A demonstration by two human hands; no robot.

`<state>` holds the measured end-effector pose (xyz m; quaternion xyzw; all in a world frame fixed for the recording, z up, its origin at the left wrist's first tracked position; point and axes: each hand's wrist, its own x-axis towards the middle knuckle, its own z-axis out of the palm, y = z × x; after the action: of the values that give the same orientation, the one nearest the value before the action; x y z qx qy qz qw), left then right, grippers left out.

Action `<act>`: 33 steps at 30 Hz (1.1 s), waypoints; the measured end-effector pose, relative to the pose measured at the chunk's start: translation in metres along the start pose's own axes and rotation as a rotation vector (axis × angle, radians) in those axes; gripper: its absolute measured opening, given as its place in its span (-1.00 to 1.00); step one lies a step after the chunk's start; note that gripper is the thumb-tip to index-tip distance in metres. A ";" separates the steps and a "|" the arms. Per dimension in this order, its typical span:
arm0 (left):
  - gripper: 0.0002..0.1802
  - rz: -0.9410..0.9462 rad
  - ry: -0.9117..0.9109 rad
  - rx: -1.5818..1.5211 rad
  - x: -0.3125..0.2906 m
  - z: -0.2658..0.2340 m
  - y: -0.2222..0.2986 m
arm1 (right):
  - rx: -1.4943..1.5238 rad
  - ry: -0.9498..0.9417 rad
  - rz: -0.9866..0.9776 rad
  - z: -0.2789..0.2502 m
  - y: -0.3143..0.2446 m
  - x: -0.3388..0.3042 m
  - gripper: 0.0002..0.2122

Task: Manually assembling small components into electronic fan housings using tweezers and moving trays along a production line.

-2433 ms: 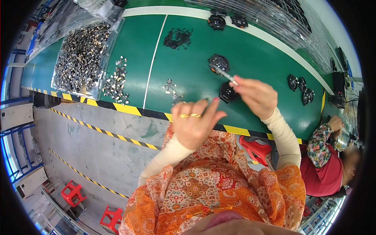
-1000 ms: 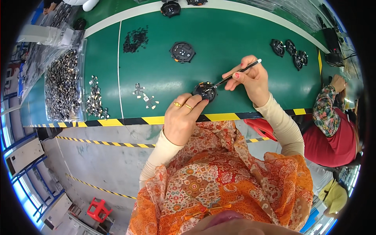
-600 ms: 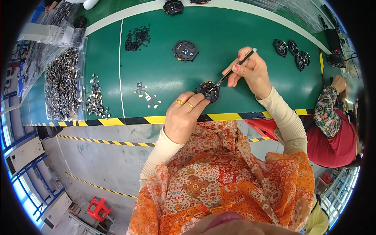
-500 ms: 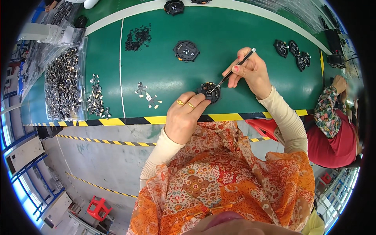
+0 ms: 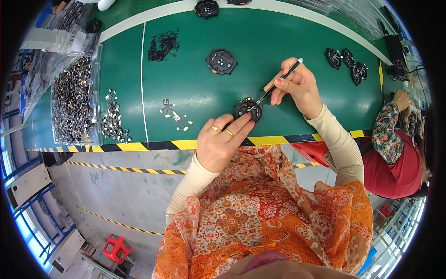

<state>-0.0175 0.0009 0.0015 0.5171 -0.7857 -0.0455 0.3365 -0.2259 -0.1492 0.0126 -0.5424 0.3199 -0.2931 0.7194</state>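
A round black watch case [image 5: 243,107] lies on the green table in front of me, with small parts visible inside it. My left hand [image 5: 217,145] steadies it, with fingertips at its left and near side and a finger reaching over its edge. In my right hand [image 5: 302,92] is a pair of dark tweezers [image 5: 265,95], pinched between thumb and fingers. The tips of the tweezers point down into the case; whether they grip a part is too small to tell. A few small black-and-white flex pieces [image 5: 183,122] lie left of my left hand.
Another black watch case [image 5: 221,61] sits farther back. Small black pieces [image 5: 163,45] are heaped at the far left. A clear tray [image 5: 96,109] of many small parts stands left, beside a loose pile [image 5: 113,120]. Several cases [image 5: 333,57] lie right, near a co-worker's arm [image 5: 389,126].
My left fingers have shifted on the watch case, one now reaching over its edge. The right hand with the tweezers has stayed almost in place.
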 end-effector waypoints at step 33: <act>-0.57 0.017 -0.048 0.092 0.003 0.002 0.001 | -1.658 0.422 -0.456 -0.037 -0.045 0.012 -0.49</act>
<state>-0.0198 -0.0022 0.0017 0.5244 -0.7991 -0.0189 0.2935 -0.2508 -0.1910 0.0464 -0.8746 0.4396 -0.1969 -0.0552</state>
